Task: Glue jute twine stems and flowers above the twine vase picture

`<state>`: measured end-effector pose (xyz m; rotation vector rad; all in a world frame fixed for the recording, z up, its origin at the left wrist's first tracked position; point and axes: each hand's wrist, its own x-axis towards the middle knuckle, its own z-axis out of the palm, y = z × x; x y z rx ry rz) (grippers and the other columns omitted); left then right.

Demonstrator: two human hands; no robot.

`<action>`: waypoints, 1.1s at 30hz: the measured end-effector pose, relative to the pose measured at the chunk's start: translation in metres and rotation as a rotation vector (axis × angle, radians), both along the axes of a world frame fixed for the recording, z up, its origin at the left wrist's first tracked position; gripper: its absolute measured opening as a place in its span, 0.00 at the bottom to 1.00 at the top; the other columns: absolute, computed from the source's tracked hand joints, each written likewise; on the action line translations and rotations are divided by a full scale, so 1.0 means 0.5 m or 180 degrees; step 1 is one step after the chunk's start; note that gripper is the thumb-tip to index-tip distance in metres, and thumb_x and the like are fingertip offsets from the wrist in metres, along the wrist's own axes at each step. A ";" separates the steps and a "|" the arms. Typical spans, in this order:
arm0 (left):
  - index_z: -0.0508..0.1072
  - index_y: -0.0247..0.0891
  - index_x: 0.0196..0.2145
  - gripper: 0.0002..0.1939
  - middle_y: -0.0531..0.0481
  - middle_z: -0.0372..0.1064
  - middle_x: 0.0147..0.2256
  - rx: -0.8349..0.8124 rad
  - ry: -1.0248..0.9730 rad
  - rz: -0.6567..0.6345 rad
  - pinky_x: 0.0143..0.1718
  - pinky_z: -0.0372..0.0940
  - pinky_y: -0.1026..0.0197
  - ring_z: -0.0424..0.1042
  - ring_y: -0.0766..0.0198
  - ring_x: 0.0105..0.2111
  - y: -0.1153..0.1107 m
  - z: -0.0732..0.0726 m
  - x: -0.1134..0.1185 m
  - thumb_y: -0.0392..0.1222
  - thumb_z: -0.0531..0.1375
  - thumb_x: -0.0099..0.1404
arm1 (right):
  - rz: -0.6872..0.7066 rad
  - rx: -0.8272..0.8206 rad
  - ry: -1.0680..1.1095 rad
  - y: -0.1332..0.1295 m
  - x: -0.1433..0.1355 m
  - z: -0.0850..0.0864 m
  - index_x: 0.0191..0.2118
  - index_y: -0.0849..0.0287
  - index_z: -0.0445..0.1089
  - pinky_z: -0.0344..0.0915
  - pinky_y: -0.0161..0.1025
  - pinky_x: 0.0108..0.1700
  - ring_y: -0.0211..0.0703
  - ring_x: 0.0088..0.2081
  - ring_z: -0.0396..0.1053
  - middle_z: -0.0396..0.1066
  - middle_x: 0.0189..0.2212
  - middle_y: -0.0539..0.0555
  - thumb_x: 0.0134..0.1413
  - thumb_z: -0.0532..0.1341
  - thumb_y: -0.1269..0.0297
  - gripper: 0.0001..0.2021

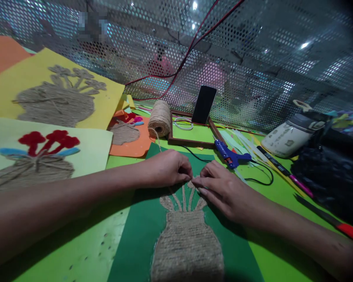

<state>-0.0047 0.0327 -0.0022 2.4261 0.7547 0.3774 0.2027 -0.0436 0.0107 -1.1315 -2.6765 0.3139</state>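
Observation:
A dark green sheet of card (135,239) lies before me, bearing a vase shape of jute twine (188,246). Thin twine stems (183,197) and looped leaves (166,203) rise from the vase's neck. My left hand (172,168) is closed in a pinch at the top of the stems. From the right, my right hand (219,190) meets it, its fingers together on a small twine flower (190,183). A strand from the twine spool (159,117) runs down behind my left hand. The fingertips partly hide the piece of twine between them.
A blue glue gun (231,154) with a black cord lies right of the card, behind my right hand. Finished twine pictures on yellow card (106,98) and pale card (97,145) lie left. A phone (204,105), brown frame (191,141), bottle (291,135) and orange-handled cutter (351,234) surround the work.

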 end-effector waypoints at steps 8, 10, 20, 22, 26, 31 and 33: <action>0.80 0.38 0.33 0.06 0.51 0.74 0.29 0.0088 -0.0009 0.0006 0.33 0.63 0.67 0.71 0.67 0.29 0.005 -0.005 0.001 0.35 0.63 0.59 | -0.0152 -0.0128 0.0831 0.010 0.014 0.003 0.47 0.57 0.74 0.65 0.46 0.42 0.46 0.41 0.65 0.67 0.37 0.57 0.63 0.56 0.71 0.12; 0.80 0.38 0.33 0.05 0.52 0.74 0.30 0.0041 -0.0016 0.0003 0.32 0.62 0.68 0.71 0.67 0.29 0.006 -0.008 0.001 0.36 0.62 0.60 | -0.0224 -0.0068 0.0971 0.011 0.013 0.007 0.46 0.57 0.75 0.65 0.45 0.42 0.45 0.40 0.66 0.68 0.36 0.56 0.62 0.57 0.71 0.11; 0.80 0.37 0.35 0.06 0.52 0.74 0.31 -0.0206 -0.0013 0.0082 0.34 0.62 0.66 0.71 0.67 0.30 0.005 -0.010 0.000 0.37 0.62 0.61 | -0.0060 0.0001 0.0736 0.020 0.008 -0.009 0.43 0.59 0.73 0.63 0.48 0.43 0.47 0.40 0.64 0.69 0.36 0.57 0.63 0.54 0.71 0.10; 0.80 0.37 0.34 0.05 0.52 0.74 0.31 -0.0224 -0.0054 0.0103 0.33 0.62 0.66 0.71 0.67 0.30 0.004 -0.009 0.000 0.36 0.62 0.61 | -0.0080 0.0079 0.0801 0.020 0.007 -0.009 0.43 0.59 0.72 0.63 0.48 0.45 0.47 0.41 0.64 0.70 0.36 0.57 0.63 0.54 0.72 0.09; 0.80 0.37 0.33 0.06 0.52 0.73 0.31 -0.0266 -0.0102 0.0137 0.33 0.62 0.66 0.70 0.67 0.30 0.001 -0.008 0.000 0.34 0.62 0.60 | -0.0108 0.0150 0.0998 0.016 0.005 -0.005 0.44 0.59 0.68 0.63 0.46 0.44 0.46 0.42 0.64 0.71 0.37 0.56 0.60 0.55 0.75 0.09; 0.80 0.37 0.35 0.10 0.53 0.72 0.30 -0.0263 -0.0022 0.0187 0.31 0.61 0.67 0.69 0.67 0.29 -0.007 0.002 -0.001 0.31 0.60 0.58 | -0.0019 0.0001 0.0953 0.009 0.002 -0.007 0.45 0.59 0.66 0.63 0.43 0.43 0.45 0.41 0.62 0.69 0.37 0.56 0.62 0.53 0.76 0.10; 0.80 0.38 0.36 0.12 0.53 0.72 0.30 -0.0294 -0.0002 0.0228 0.30 0.61 0.66 0.69 0.67 0.29 -0.007 0.006 -0.002 0.30 0.58 0.57 | -0.0057 -0.0001 0.0887 0.009 0.002 -0.009 0.45 0.60 0.66 0.63 0.44 0.43 0.45 0.41 0.62 0.68 0.37 0.56 0.62 0.52 0.77 0.10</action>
